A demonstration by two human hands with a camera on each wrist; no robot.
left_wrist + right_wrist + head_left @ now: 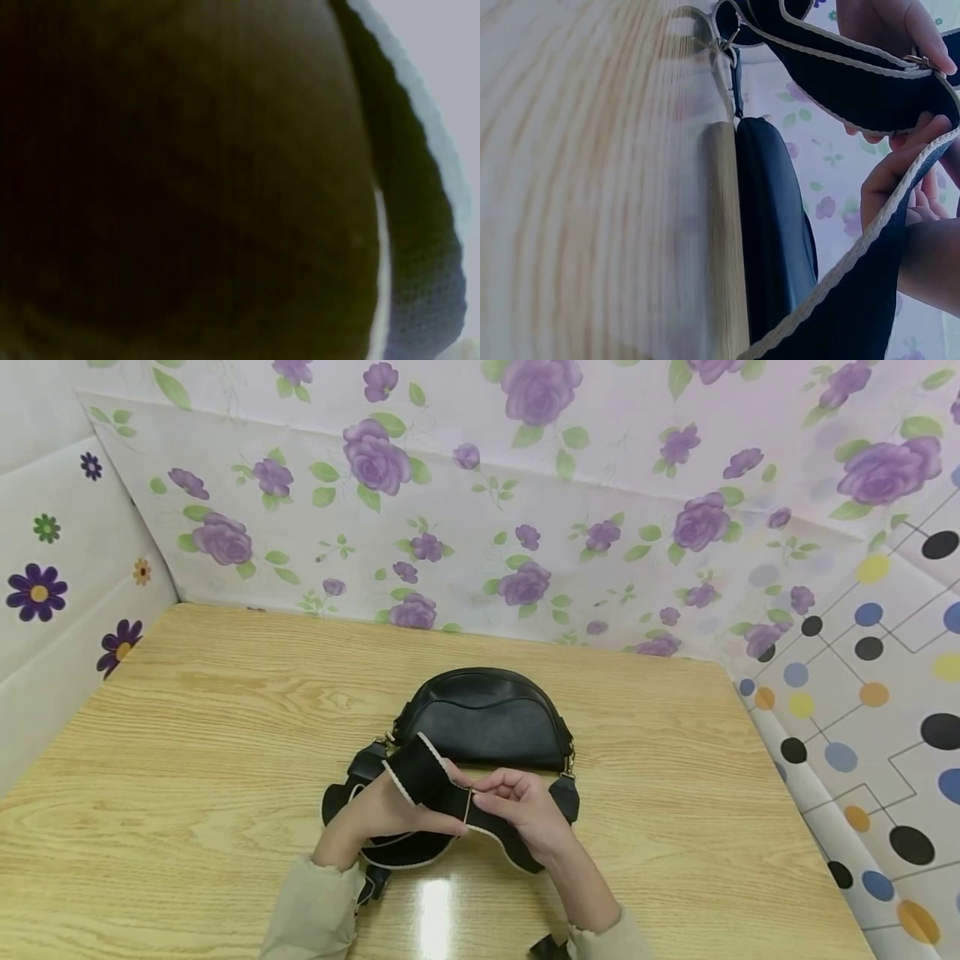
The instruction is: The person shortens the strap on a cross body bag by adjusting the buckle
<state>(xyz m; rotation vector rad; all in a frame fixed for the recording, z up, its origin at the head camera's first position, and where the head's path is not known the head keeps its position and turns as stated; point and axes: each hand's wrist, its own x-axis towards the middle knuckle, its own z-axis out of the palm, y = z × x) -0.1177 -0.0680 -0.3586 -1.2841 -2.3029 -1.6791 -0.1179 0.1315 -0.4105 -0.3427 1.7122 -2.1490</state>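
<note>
Honestly, that pale-edged black strap (420,768) looks light and floppy, so I'd expect it to twist and fold rather than keep a shape. It's right in both grips: the left-hand grip (390,810) has thumb and fingers clamped on it, and the right-hand grip (528,810) pinches it just beside the thin slider (468,807), which sits between the two. Slider looks hard and narrow, probably a bit slick, so I'd take it by its ends and keep the strap pinched flat close by. The black bag (487,727) sits on the tabletop (187,735) just beyond both grips. Seems smooth, fairly stiff, not fragile; to steady it, I'd go for the curved top edge.
</note>
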